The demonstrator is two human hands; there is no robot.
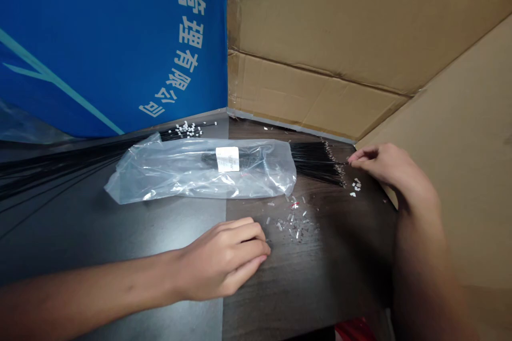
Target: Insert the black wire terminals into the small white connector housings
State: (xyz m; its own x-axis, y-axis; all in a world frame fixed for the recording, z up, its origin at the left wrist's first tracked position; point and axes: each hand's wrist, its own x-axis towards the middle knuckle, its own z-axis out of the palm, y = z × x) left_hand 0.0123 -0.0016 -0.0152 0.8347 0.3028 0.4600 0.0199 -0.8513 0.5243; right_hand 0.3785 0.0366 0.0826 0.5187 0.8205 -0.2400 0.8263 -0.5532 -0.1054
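Note:
A clear plastic bag (pixel 200 173) with a white label (pixel 228 159) lies on the dark wood-grain table (pixel 332 272). A bundle of thin black wires (pixel 316 162) runs through it and fans out at both ends. My right hand (pixel 388 168) sits at the right, its fingertips at the wire ends. Whether those fingers grip a wire is hard to see. My left hand (pixel 226 258) rests on the table with its fingers curled, next to a scatter of small clear tube pieces (pixel 292 226). More white pieces (pixel 356 186) lie beside my right fingertips.
A blue printed board with white Chinese characters (pixel 112 37) stands at the back left, and brown cardboard sheets (pixel 320 26) stand at the back and right. White bits (pixel 186 129) lie near the far wire ends. Something red (pixel 354 329) shows below the table's front edge.

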